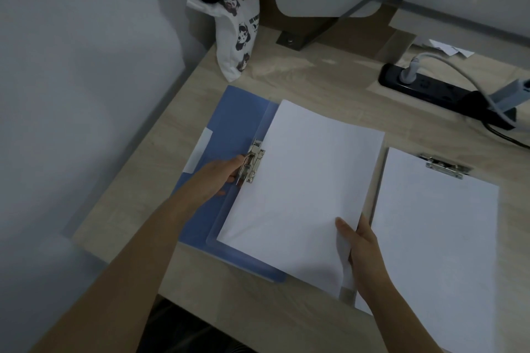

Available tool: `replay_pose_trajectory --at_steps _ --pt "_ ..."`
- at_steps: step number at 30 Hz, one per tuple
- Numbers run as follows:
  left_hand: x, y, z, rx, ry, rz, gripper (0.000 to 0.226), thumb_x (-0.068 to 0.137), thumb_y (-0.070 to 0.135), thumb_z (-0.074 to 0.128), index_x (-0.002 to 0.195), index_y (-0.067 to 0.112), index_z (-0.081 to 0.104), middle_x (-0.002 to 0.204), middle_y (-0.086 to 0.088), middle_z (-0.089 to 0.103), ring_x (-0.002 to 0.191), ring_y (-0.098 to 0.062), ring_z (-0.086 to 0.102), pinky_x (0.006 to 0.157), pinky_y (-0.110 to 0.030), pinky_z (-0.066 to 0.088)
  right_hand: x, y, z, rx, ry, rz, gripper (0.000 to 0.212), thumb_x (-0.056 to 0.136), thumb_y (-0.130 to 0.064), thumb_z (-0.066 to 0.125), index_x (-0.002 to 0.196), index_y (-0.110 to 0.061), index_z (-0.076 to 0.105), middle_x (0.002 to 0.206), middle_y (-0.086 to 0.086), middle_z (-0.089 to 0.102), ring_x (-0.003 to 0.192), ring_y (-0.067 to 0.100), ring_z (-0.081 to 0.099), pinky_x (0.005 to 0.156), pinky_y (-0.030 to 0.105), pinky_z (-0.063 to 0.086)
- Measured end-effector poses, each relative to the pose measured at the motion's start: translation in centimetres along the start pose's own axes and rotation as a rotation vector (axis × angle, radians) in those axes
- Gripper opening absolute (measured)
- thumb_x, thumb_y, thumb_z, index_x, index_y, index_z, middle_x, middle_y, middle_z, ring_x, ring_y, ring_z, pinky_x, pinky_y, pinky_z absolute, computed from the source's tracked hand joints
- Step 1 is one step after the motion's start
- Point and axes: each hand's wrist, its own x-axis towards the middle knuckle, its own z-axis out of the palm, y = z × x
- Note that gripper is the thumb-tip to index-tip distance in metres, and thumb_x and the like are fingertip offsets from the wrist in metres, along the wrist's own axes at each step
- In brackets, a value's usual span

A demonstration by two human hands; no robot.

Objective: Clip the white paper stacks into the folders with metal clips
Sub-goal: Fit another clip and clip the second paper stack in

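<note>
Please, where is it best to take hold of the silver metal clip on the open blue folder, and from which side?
On the silver metal clip, pinch the lever end pointing left, away from the white paper stack. Come from the left over the bare blue plastic folder cover, as the left hand does; the paper blocks the right side.

The right paper stack (436,232) runs off the bottom edge and hides nearly all its folder (376,195).

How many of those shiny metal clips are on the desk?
2. One metal clip is on the open blue folder beside the left paper stack, gripped by the left hand; the second clip is at the top of the right paper stack. Paper could hide others.
</note>
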Motion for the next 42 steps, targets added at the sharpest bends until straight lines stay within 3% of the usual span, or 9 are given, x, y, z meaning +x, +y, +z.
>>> replay_pose_trajectory --at_steps 6,11,13,18,26,31,33,37,42 --pt "-0.7 -0.9 -0.8 -0.101 -0.099 -0.002 0.035 0.085 0.050 0.051 0.104 0.023 0.064 0.109 0.000 0.064 0.104 -0.014 0.058 0.091 -0.028 0.047 0.1 0.2 -0.1 -0.011 -0.005 0.001 0.038 0.092 -0.017 0.051 0.129 -0.024 0.049 0.122 0.003 0.061 0.111 0.028 0.058 0.101 0.052 0.043" --pt "-1.3 -1.9 -0.2 -0.140 -0.209 -0.101 0.023 0.084 0.055 0.048 0.090 0.035 0.058 0.089 0.007 0.069 0.085 -0.012 0.066 0.065 -0.031 0.055 0.0 0.2 -0.4 -0.023 0.001 -0.002 0.037 0.091 -0.015 0.052 0.128 -0.021 0.051 0.122 0.003 0.062 0.112 0.027 0.058 0.103 0.050 0.042" --pt "-1.4 -2.5 -0.1 -0.134 -0.223 -0.079 0.024 0.088 0.048 0.048 0.098 0.030 0.059 0.097 0.004 0.069 0.091 -0.014 0.066 0.070 -0.031 0.056 0.0 0.2 -0.6 -0.024 0.003 -0.003 0.036 0.091 -0.015 0.052 0.127 -0.020 0.051 0.120 0.003 0.063 0.112 0.027 0.058 0.102 0.050 0.043" --pt "-1.4 -3.9 0.3 -0.101 -0.139 0.020 0.020 0.093 0.034 0.049 0.105 0.022 0.060 0.109 0.001 0.067 0.102 -0.019 0.064 0.089 -0.035 0.052 -0.1 0.3 -0.7 -0.050 0.007 -0.003 0.037 0.092 -0.016 0.051 0.128 -0.020 0.051 0.121 0.005 0.062 0.110 0.028 0.059 0.100 0.050 0.044" --pt "-1.0 -5.0 1.0 -0.116 -0.074 0.124 0.009 0.092 0.023 0.052 0.091 0.017 0.058 0.093 -0.003 0.066 0.082 -0.013 0.064 0.070 -0.021 0.056 -0.1 0.4 -0.7 -0.081 0.020 0.001 0.040 0.093 -0.018 0.050 0.133 -0.019 0.047 0.124 0.007 0.060 0.111 0.030 0.057 0.101 0.051 0.043" --pt "-0.9 -5.4 1.3 -0.113 -0.045 0.158 0.011 0.094 0.020 0.048 0.089 0.016 0.058 0.097 -0.001 0.066 0.089 -0.015 0.063 0.086 -0.029 0.052 -0.1 0.2 -0.5 -0.101 0.023 -0.006 0.038 0.093 -0.018 0.050 0.131 -0.018 0.048 0.122 0.006 0.060 0.112 0.029 0.056 0.100 0.049 0.044" --pt "-1.1 -5.4 1.4 -0.149 -0.057 0.155 0.013 0.095 0.020 0.047 0.093 0.016 0.059 0.095 0.002 0.067 0.087 -0.013 0.065 0.081 -0.023 0.053 -0.1 0.3 -0.4 -0.134 0.044 -0.026 0.036 0.092 -0.018 0.051 0.128 -0.019 0.046 0.125 0.006 0.057 0.115 0.029 0.054 0.101 0.047 0.043" --pt "-2.1 -5.0 1.8 -0.204 -0.019 0.140 0.015 0.096 0.021 0.044 0.092 0.022 0.059 0.094 0.002 0.066 0.083 -0.008 0.064 0.069 -0.017 0.053 -0.2 -0.3 0.7 -0.346 0.167 -0.115 0.061 0.089 -0.017 0.058 0.141 -0.016 0.027 0.141 0.010 0.041 0.130 0.030 0.040 0.109 0.044 0.034" --pt "-5.2 -3.8 2.2 -0.172 0.093 0.188 0.014 0.094 0.023 0.047 0.092 0.020 0.060 0.100 0.000 0.065 0.095 -0.015 0.060 0.087 -0.031 0.048 -1.2 -0.6 0.2 -0.974 0.156 -0.385 0.069 0.088 -0.025 0.058 0.144 -0.010 0.021 0.150 0.013 0.021 0.134 0.031 0.032 0.109 0.043 0.035"
